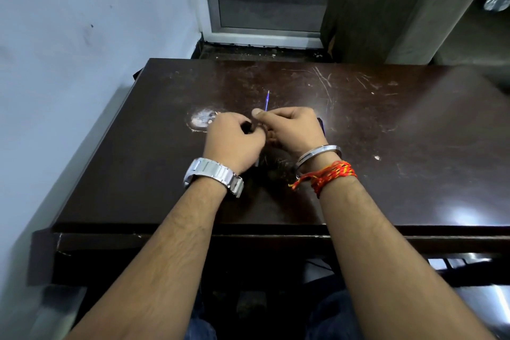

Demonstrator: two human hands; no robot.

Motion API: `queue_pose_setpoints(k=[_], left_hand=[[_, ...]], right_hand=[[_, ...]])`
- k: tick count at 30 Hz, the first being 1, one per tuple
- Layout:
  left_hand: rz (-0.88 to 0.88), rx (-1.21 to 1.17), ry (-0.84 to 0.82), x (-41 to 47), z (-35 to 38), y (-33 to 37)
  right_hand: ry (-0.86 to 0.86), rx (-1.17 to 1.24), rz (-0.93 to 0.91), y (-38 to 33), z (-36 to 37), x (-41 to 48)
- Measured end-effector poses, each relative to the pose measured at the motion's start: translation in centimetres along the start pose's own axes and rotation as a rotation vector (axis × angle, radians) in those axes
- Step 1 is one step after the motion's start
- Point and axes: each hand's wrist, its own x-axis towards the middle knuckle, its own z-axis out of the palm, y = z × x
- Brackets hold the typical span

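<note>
**Item:** pen refill [267, 101], thin blue plastic tube with a pale metal tip.

**Location:** held above the middle of the dark surface [386, 132]. It stands out of the right hand [292, 130] at that hand's 11 o'clock. Only the upper stretch shows; the rest is hidden inside the grip.

**Hold:** the right hand's fingers [258, 112] are curled and pinch the tube low down. The left hand [234, 141], touching the right at its 9 o'clock, has its fingers clenched round a small dark piece [246, 126], probably part of the pen body. What exactly it is cannot be told.

**Orientation:** the long axis runs nearly 6 to 12 o'clock, tip toward 12, away from the person and leaning slightly right.

**Handling (judged):**
- Very light, narrow and smooth, so likely to roll or slip between fingertips.
- Springy rather than stiff, and would bow or kink under side load.
- The tip is the delicate end and may smear ink.
- Best pinched on the tube close to the end being fed, keeping the push along the axis.

**Also present:**
- A second dark part [321, 125] at the right hand's 3 o'clock.
- A worn pale patch [202, 119] at the left hand's 10 o'clock.
- A steel watch [214, 175] on the left wrist.
- A metal bangle [320, 153] and red thread band [331, 174] on the right wrist.
</note>
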Motion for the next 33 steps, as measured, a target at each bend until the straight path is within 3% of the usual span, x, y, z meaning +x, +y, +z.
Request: queue_pose_setpoints(k=[3,10,14,26,31,33], left_hand=[[0.002,-0.089,-0.027,-0.2,0.8,0.1],[-0.253,-0.414,-0.237,0.2,1.5,0.1],[-0.310,-0.541,-0.326,0.1,1.9,-0.2],[-0.247,-0.578,-0.268,0.0,1.5,0.3],[-0.235,-0.594,-0.270,0.0,1.6,0.3],[-0.261,-0.605,-0.262,0.0,1.6,0.3]], right_hand=[[0.040,-0.064,-0.064,0.1,-0.6,0.1],[0.325,0.108,-0.312,-1.3,-1.5,-0.1],[0.389,0.160,-0.415,-2.1,-1.6,-0.6],[0.356,0.109,-0.383,-2.0,-1.5,-0.6],[0.163,-0.017,-0.324,-1.8,-1.0,-1.1],[0.208,-0.079,-0.270,-2.1,-1.4,-1.1]])
